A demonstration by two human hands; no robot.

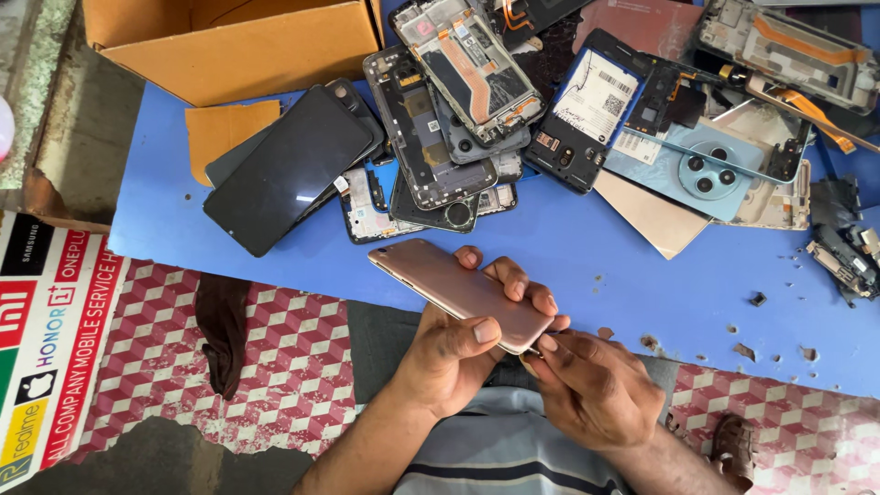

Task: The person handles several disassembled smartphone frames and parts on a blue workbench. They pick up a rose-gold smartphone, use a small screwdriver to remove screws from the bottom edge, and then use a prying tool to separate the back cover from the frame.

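Phone (pixel 463 293) in both hands' fingers (pixel 513 280)

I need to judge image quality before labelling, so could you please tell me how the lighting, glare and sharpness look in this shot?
Head view: bright, even daylight with soft shadows; mild sheen on the rose-gold metal phone held by the left hand and right hand; a pale reflection streak on the black glass screen panel; the blue table is sharp, with slight wide-angle stretching at the edges.

Bare blue tabletop (pixel 587 257) lies open just beyond the hands. Farther back, a heap of dismantled phones (pixel 458 119) and a cardboard box (pixel 238 41) block the way.
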